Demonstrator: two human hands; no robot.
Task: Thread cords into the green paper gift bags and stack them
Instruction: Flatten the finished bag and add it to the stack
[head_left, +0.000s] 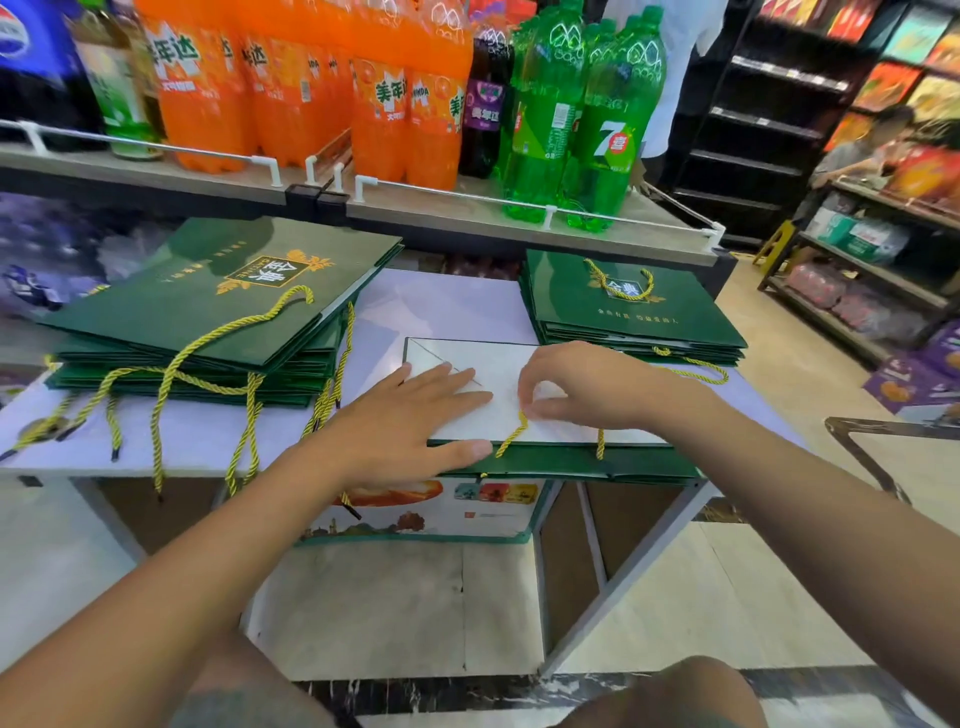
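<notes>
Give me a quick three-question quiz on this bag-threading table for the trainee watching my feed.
1. True or false: the left hand lies flat, fingers straight, on the white-faced bag.
2. Pick one: what does the right hand pinch? A) the yellow cord B) a bottle cap C) a pair of scissors
3. Fill in: the stack of green bags whose cords hang over the edge of the table lies on the person's ____ side.

Key: 1 true; 2 A; 3 left.
</notes>
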